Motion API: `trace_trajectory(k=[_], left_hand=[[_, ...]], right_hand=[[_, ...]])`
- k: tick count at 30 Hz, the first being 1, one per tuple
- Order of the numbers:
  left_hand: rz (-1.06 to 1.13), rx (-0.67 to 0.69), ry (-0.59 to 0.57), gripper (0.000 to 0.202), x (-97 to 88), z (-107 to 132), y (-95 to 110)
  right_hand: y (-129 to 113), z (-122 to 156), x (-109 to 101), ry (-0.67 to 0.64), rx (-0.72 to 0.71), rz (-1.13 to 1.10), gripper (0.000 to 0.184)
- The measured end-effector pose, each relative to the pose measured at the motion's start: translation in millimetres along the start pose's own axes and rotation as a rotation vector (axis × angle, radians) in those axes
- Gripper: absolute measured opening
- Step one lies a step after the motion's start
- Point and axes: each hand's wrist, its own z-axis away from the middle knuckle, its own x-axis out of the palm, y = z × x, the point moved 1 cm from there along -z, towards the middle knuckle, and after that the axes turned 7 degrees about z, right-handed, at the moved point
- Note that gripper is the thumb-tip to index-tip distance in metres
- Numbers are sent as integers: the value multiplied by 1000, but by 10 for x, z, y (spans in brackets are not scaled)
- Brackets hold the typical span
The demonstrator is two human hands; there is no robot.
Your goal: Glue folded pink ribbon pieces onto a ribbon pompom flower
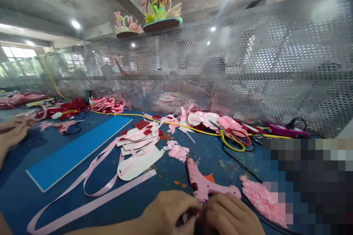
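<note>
My left hand (168, 207) and my right hand (230, 214) are together at the bottom edge of the head view, fingers curled in and fingertips nearly meeting. Both are closed; a small pale glint shows between them, but what they pinch is mostly hidden. Just beyond my fingers lies a pink hot glue gun (202, 187) with an orange trigger, its nozzle pointing away from me. Past the nozzle sits a small pile of folded pink ribbon pieces (178, 150). To the left, a long pink ribbon (96, 203) loops across the table near white card shapes (139, 165).
A blue board (82, 150) lies on the blue table. Yellow-handled scissors (231, 143) rest near a yellow cord and pink ribbon scraps. A pink ruffled piece (263, 198) is at right. Another person's hands (16, 128) are at far left. A perforated metal screen (176, 66) stands behind.
</note>
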Motion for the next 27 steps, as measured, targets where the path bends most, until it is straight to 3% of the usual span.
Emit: trace_trajectory(k=[4,7,10,14,17,19,23,27], left_hand=[[183,-130,66,53,-10,-53,32],[220,-66,13,33,-37,-76,86],[295,-38,57,25,-76,-85,116],[300,-182,191,12,-168,-102,74],[220,-331,272,9,-263,-132,-7],[203,-400,293,13,-312,-153,-61],[209,-338,140,35,-312,-175,-109],[249,-275,-15,49,-250,-160,-90]], right_hand=[[24,-36,14,2,139,8,19],[34,-46,1,20,131,13,17],[67,-37,-1,25,107,15,20],[182,-22,13,-33,159,-18,20],[282,-13,24,-132,241,-28,0],[322,5,44,-224,265,1,21],[343,80,120,-421,354,84,46],[343,124,165,-521,446,114,44]])
